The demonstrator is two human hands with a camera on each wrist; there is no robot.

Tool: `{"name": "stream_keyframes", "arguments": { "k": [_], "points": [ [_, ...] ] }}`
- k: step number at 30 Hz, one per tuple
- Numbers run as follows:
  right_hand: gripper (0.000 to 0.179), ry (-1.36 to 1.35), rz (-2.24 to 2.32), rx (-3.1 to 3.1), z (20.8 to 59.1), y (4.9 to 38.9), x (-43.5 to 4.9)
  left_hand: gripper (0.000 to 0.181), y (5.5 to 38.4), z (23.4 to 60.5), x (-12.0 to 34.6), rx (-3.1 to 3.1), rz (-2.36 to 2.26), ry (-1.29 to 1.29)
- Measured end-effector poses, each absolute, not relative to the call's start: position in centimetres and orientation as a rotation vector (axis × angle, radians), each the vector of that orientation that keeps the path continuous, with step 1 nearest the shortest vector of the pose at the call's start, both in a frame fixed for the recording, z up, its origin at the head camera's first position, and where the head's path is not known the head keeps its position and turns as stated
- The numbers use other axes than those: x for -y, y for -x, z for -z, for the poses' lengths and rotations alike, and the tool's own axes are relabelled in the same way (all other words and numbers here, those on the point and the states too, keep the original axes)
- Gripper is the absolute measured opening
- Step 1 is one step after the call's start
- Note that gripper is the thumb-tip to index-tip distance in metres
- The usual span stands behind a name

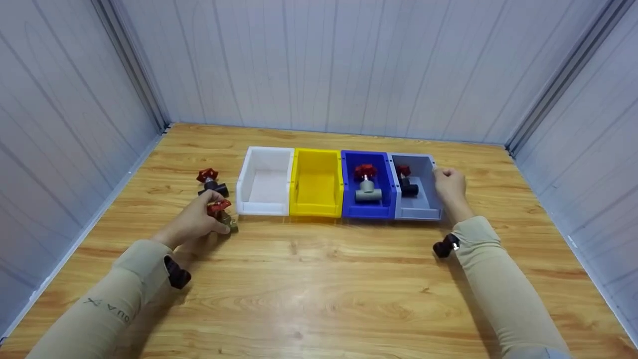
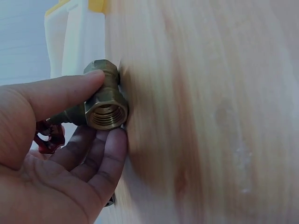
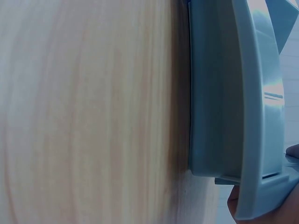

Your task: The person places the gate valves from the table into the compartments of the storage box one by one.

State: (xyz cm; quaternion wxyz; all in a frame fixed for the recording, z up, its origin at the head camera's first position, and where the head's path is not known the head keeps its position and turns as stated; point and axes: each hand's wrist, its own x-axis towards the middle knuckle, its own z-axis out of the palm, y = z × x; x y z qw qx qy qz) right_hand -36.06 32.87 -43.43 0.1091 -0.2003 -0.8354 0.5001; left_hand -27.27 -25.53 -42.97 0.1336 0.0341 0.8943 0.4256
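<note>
My left hand (image 1: pixel 197 219) grips a brass gate valve (image 2: pixel 106 95) with a red handwheel, left of the white bin. In the left wrist view the thumb lies on the valve's body, fingers on its other side, and a threaded opening faces the camera. Just behind this hand a dark valve (image 1: pixel 212 187) with a red handwheel lies on the table. My right hand (image 1: pixel 451 189) holds the right side wall of the grey bin (image 3: pixel 259 140), thumb and fingers on either side of it. Inside the grey bin sits a black valve (image 1: pixel 408 188) with a red handwheel.
The white bin (image 1: pixel 263 209), yellow bin (image 1: pixel 316 210) and blue bin (image 1: pixel 366 212) stand in a row with the grey one. A light grey valve (image 1: pixel 368 192) with a red handwheel is in the blue bin. Pale panel walls (image 1: pixel 319 65) enclose the wooden table (image 1: pixel 319 289).
</note>
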Motion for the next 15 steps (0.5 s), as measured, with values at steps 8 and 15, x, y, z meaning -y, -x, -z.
{"name": "stream_keyframes", "arguments": {
  "k": [8, 15],
  "points": [
    [0.025, 0.593, -1.494, 2.457, 43.44, 35.92, -32.76, 0.069, 27.63, 43.56, 25.69, -2.687, -1.154, -0.046],
    [0.024, 0.575, -1.48, 2.45, 43.36, 35.93, -32.82, 0.06, 27.87, 43.43, 25.84, -2.682, -1.207, -0.011]
  ]
}}
